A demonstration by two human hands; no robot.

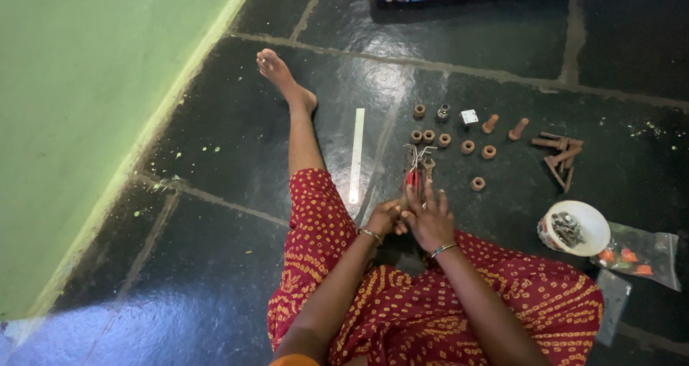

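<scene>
Head view: both hands meet at the red-handled metal pliers, left hand closed on something hidden, right hand gripping the handles; rusty brown nuts lie loose beyond.

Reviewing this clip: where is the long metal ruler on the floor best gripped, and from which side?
Probably the near end of the metal ruler, from above, pinching its long edges. It lies flat on the dark floor, that end nearest the left hand, beside the red-clad leg.
</scene>
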